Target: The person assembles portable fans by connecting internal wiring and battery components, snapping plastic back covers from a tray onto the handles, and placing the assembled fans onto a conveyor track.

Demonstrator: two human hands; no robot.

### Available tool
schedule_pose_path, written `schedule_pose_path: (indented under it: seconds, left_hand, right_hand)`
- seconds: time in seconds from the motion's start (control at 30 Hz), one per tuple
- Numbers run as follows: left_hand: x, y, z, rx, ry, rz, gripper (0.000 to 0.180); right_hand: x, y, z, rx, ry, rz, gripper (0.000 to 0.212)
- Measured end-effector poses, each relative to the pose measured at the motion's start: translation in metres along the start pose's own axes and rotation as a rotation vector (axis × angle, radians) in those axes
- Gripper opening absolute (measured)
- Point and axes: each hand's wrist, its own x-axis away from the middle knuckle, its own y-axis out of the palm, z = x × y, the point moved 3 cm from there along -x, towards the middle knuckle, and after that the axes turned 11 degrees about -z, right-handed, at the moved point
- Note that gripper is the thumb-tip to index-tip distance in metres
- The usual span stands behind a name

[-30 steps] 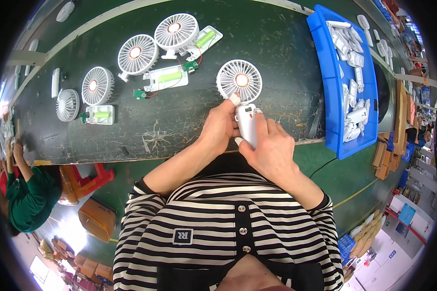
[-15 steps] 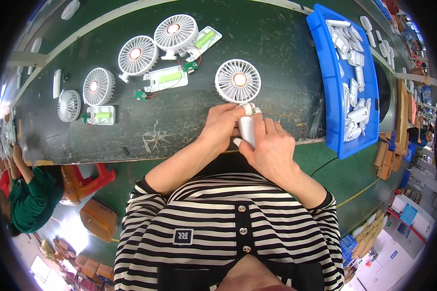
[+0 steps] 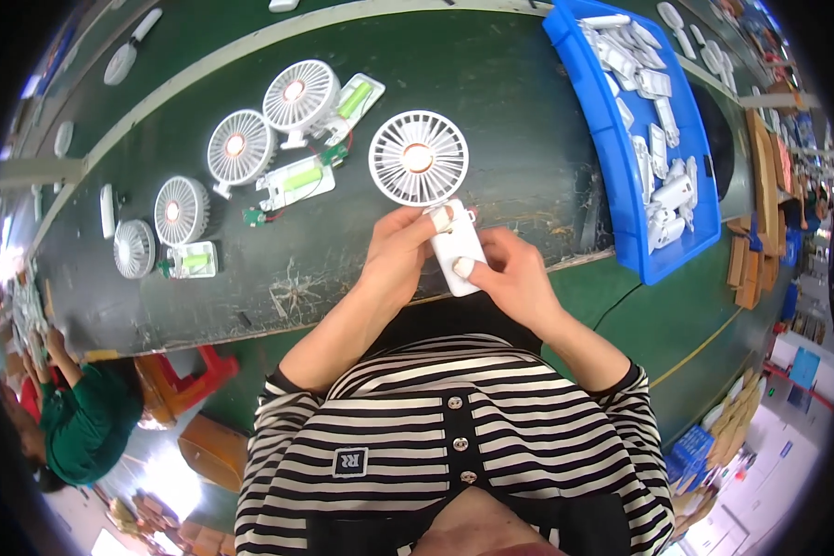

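A white handheld fan [image 3: 419, 158] is held between my two hands, its round grille pointing away from me and its handle towards me. My left hand [image 3: 401, 243] grips the handle near the neck, the wrapped thumb pressed on its face. My right hand [image 3: 517, 278] closes round the lower part of the handle, its thumb, also wrapped in white, lying on the front. The fingers behind the handle are partly hidden. Left of my hands lie several opened fans, among them one fan head [image 3: 240, 148] beside a handle half with a green battery [image 3: 303, 178] and a small circuit board.
A blue bin [image 3: 627, 199] full of white plastic handle parts stands at the right on the dark green table [image 3: 361, 246]. More fan heads [image 3: 182, 211] lie at the left. A person in a green top [image 3: 93, 417] works at the far left.
The fan has tilted, its handle now showing its broad front face. My right hand has shifted down to the lower handle. The view has turned slightly, moving the surroundings.
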Motion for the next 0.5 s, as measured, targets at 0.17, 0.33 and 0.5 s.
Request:
schedule_pose_path:
  seconds: [0.17, 0.33, 0.5]
  left_hand:
    - [0.001, 0.007, 0.003, -0.013, 0.056, -0.129, 0.038]
    - [0.0, 0.013, 0.004, 0.038, 0.128, -0.225, 0.033]
    - [0.0, 0.01, 0.001, -0.004, 0.162, -0.241, 0.038]
  right_hand:
    - [-0.005, 0.004, -0.012, -0.15, -0.089, -0.143, 0.03]
    - [-0.003, 0.003, -0.018, -0.03, -0.109, -0.079, 0.03]
    - [-0.002, 0.004, -0.02, 0.016, -0.103, -0.051, 0.031]
